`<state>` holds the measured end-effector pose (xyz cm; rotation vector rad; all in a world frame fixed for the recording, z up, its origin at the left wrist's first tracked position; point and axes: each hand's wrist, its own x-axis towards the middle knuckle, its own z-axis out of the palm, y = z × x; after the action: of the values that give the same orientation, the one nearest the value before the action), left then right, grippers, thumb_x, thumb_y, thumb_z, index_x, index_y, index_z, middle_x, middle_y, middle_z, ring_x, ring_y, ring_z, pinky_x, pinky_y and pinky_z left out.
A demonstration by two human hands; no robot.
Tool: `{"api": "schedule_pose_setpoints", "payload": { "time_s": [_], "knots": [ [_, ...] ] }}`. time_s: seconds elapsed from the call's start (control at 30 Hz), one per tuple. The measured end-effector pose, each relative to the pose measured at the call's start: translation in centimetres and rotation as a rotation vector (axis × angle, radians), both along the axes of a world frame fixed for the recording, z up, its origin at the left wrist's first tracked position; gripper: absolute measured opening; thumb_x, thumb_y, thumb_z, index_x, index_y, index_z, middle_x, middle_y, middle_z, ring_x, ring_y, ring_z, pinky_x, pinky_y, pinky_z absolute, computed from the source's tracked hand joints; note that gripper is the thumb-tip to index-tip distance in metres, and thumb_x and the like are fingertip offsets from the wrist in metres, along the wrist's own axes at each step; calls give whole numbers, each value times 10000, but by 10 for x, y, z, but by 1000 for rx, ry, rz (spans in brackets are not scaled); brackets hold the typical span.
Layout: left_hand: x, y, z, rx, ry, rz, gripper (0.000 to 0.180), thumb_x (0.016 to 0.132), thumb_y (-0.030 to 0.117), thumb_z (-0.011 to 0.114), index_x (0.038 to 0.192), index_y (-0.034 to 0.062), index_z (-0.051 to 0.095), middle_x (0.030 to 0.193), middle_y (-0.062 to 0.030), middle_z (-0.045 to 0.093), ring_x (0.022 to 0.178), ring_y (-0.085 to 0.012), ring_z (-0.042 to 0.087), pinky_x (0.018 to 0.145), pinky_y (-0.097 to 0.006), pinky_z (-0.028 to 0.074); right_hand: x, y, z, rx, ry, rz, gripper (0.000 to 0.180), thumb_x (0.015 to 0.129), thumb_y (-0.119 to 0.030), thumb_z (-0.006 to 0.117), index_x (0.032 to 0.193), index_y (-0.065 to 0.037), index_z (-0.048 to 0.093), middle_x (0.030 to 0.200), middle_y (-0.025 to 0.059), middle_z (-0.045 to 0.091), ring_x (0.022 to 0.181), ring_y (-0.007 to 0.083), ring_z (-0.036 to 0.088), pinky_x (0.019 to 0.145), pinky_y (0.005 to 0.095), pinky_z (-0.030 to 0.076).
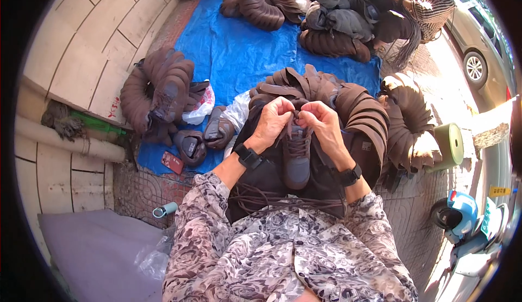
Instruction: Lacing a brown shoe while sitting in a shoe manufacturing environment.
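Item: brown lace-up shoe [297, 158], lying on a dark cloth [272, 179] across the person's lap, toe toward the wearer, lacing side up.

Left hand [270, 122]: grip closed, fingertips pinched at the upper end of the shoe, where the laces meet the collar. Black wristband on the wrist.

Right hand [321, 121]: grip closed likewise, pinching the same upper end of the shoe, touching the left hand. Whether each holds a lace or the shoe's edge cannot be told. Black wristband on this wrist too.

Loose brown laces [261, 198]: bundled on the dark cloth, just nearer the body than the shoe.

Beyond the shoe: stacked brown shoe uppers [356, 109] in curved rows, on a blue tarp [234, 57]. Left of the shoe: two single shoes [204, 139], a white plastic bag [202, 106], a small red flat object [173, 162]. Right of the shoe: a green roll [450, 144] and a blue scooter [467, 220]. Far beyond: another person's striped sleeve [432, 2] by more stacks.
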<state>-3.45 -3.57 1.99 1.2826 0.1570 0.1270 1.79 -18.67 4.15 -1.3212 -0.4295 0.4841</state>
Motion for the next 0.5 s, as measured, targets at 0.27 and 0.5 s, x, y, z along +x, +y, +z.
{"api": "schedule_pose_setpoints", "payload": {
  "time_s": [0.27,0.5],
  "knots": [
    [7,4,6,171,-67,-166,76,872,8,492,913,72,486,737,-2,564,567,-48,518,493,-170,429,26,-10,2,-349,-261,204,151,837,-59,600,952,32,637,783,-3,620,684,40,523,612,196,425],
    [3,7,13,-5,33,-337,55,901,62,518,941,81,484,785,6,591,604,-12,504,478,-146,354,20,-14,-5,-103,-246,229,76,839,-35,576,876,29,596,745,16,601,691,68,567,626,213,462]
  ]
}}
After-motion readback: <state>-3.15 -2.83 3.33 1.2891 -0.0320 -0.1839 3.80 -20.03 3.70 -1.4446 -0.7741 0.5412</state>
